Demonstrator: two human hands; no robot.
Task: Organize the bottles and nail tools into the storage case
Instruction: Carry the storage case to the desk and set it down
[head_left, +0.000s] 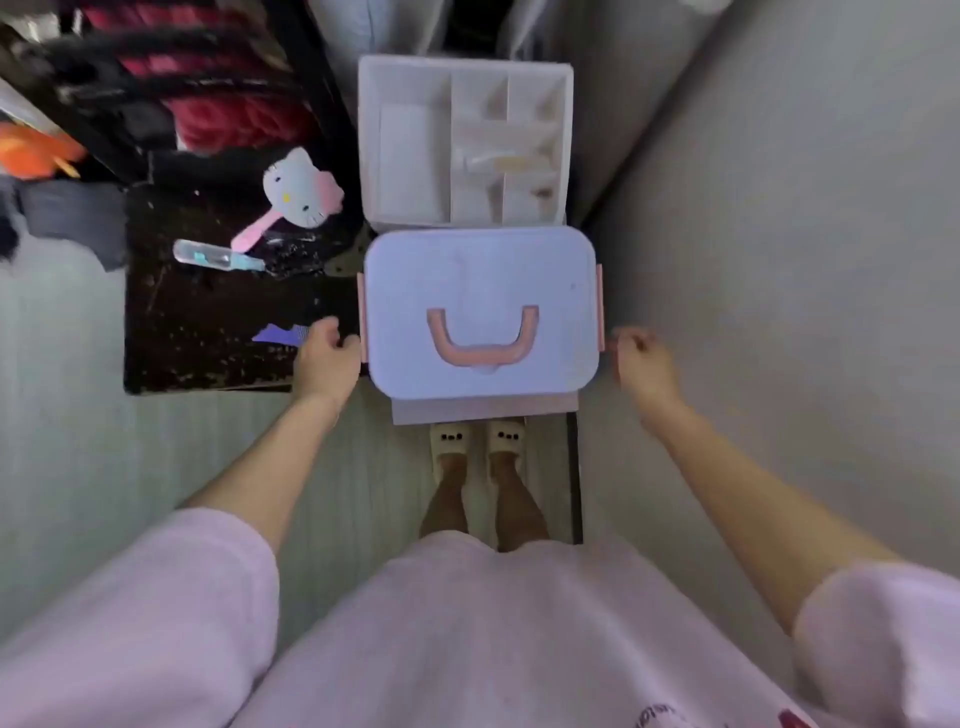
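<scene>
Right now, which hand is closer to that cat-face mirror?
Left. The left hand is just below the cat-face mirror; the right hand is across the closed case.

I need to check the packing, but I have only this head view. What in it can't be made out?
- Inside of the storage case: hidden by its shut lid.
- Contents of the divided tray: pale and blurred, not identifiable.
- Left hand fingers at the side latch: contact unclear.
- Right hand: blurred.
</scene>
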